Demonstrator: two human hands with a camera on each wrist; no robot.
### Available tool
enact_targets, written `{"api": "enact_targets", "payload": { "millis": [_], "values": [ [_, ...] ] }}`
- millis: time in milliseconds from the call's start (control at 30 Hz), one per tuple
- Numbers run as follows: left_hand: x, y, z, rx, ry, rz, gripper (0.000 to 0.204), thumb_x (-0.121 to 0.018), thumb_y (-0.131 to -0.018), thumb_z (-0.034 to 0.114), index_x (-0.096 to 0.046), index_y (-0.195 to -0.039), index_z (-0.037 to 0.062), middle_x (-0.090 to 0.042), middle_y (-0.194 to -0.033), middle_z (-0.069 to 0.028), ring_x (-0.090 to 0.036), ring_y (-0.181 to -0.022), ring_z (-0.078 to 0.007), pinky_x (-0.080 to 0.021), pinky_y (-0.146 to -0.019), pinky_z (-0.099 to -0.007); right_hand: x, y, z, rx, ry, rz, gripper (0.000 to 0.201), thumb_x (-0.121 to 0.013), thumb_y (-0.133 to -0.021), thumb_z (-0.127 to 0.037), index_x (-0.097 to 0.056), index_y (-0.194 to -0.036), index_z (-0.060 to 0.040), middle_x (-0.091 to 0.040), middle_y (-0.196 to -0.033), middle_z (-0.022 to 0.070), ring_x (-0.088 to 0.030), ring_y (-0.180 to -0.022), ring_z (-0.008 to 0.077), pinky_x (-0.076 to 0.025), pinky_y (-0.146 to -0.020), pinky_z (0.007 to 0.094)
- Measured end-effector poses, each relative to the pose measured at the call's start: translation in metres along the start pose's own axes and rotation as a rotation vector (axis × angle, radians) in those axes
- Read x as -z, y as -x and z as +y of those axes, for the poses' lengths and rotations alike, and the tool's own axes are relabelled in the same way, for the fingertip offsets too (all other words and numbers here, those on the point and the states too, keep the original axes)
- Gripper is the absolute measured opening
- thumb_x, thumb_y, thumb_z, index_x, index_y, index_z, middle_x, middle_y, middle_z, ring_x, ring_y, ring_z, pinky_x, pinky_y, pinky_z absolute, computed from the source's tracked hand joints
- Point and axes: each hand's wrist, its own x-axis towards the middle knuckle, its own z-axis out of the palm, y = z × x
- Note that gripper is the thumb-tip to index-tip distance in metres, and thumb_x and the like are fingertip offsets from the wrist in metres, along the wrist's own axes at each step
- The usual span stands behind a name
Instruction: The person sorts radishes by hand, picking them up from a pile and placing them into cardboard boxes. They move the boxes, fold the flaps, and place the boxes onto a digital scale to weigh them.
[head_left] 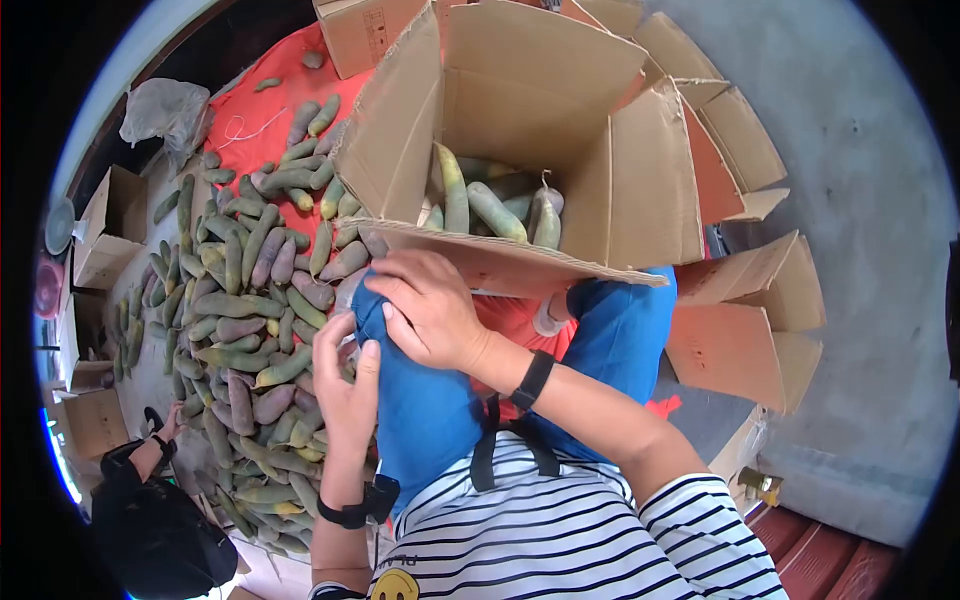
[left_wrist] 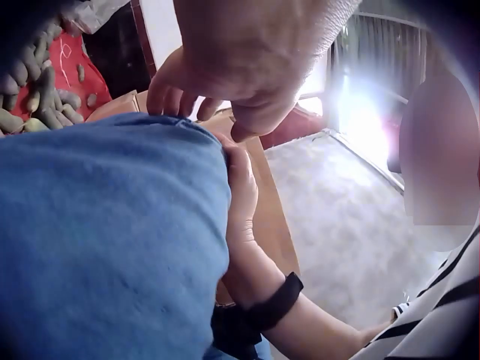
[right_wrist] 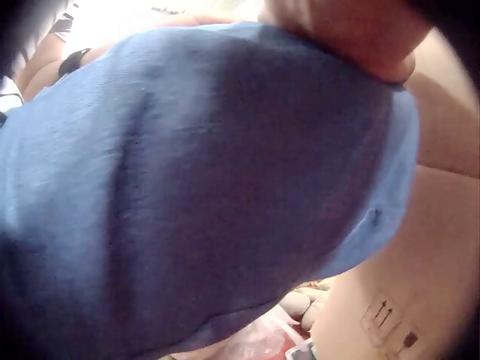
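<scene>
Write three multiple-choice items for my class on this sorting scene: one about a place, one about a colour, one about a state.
1. Where do both hands rest?
A. On the knee in blue trousers
B. Inside the carton
C. On the red cloth

2. What colour is the cloth under the heap of long green-purple pods?
A. Yellow
B. Red
C. White

3. How is the large brown cardboard carton?
A. Taped shut
B. Crushed flat
C. Open, with pods inside

Answers:
1 A: the left hand and right hand lie on the blue-trousered knee.
2 B: the red cloth shows beside the heap of pods.
3 C: the carton has its flaps spread and pods visible within.
</scene>
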Motion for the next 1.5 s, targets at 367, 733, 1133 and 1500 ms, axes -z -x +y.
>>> {"api": "enact_targets", "payload": {
  "millis": [367, 733, 1133, 1500],
  "values": [
    [-0.01, 0.01, 0.008, -0.288, -0.533, 0.039, 0.051, -0.058, -0.093, 0.019, -0.042, -0.135, -0.004, -0.043, -0.139, -0.0251, -0.041, -0.129, -0.0396, -0.03, -0.109, -0.0478, 0.014, 0.107, -0.054, 0.13, 0.123, -0.244, 0.055, -0.067, -0.072, -0.022, -0.059, -0.125, -0.0102, -0.04, -0.148, 0.0146, -0.034, -0.138, 0.0355, -0.031, -0.109, 0.0528],
    [-0.02, 0.009, 0.014, -0.279, -0.591, 0.052, 0.051, -0.06, -0.094, 0.022, -0.044, -0.135, -0.003, -0.045, -0.136, -0.0233, -0.042, -0.128, -0.0386, -0.033, -0.108, -0.0457, 0.119, 0.097, -0.024, -0.573, 0.059, 0.018, 0.024, -0.06, -0.092, -0.024, -0.065, -0.106, -0.0048, -0.068, -0.085, 0.0104, -0.066, -0.079, 0.0281, -0.053, -0.071, 0.0367],
    [-0.017, 0.006, 0.006, -0.36, -0.521, 0.086, 0.049, -0.065, -0.09, 0.021, -0.048, -0.13, -0.0028, -0.049, -0.131, -0.0239, -0.046, -0.125, -0.0393, -0.035, -0.107, -0.0441, 0.225, 0.112, 0.038, -0.999, -0.329, 0.608, 0.065, -0.053, -0.096, -0.052, -0.044, -0.139, -0.0039, -0.053, -0.13, 0.011, -0.05, -0.121, 0.022, -0.045, -0.095, 0.0373],
    [0.059, 0.064, -0.175, 0.47, -0.416, -0.062, 0.045, -0.063, -0.089, 0.031, -0.056, -0.117, -0.0036, -0.058, -0.117, -0.0256, -0.058, -0.11, -0.0395, -0.047, -0.092, -0.0427, 0.262, 0.052, 0.081, -1.012, 0.033, 0.152, 0.046, -0.063, -0.095, -0.033, -0.061, -0.117, 0.0066, -0.064, -0.111, 0.0095, -0.057, -0.1, 0.0168, -0.044, -0.092, 0.0309]
  ]
}}
